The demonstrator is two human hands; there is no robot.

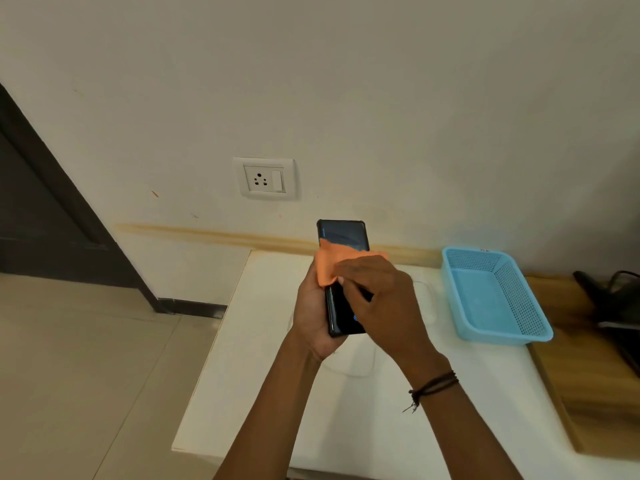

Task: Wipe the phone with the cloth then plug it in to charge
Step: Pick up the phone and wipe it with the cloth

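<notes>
A black phone [343,234] stands upright in the air above a white table [263,341], screen towards me. My left hand [311,313] grips its lower left side from behind. An orange cloth [330,263] lies across the middle of the screen, pressed there by my right hand [381,299]. The right hand hides the phone's lower right part. A white wall socket [265,179] with a switch sits on the wall above and left of the phone, with nothing plugged into it. A thin white cable [427,289] lies faintly visible on the table behind my right hand.
An empty blue plastic basket [495,296] rests on the table to the right. Beyond it lies a wooden surface [588,393] with dark objects [613,299] at the right edge. A dark door frame [52,202] and tiled floor [86,358] are on the left.
</notes>
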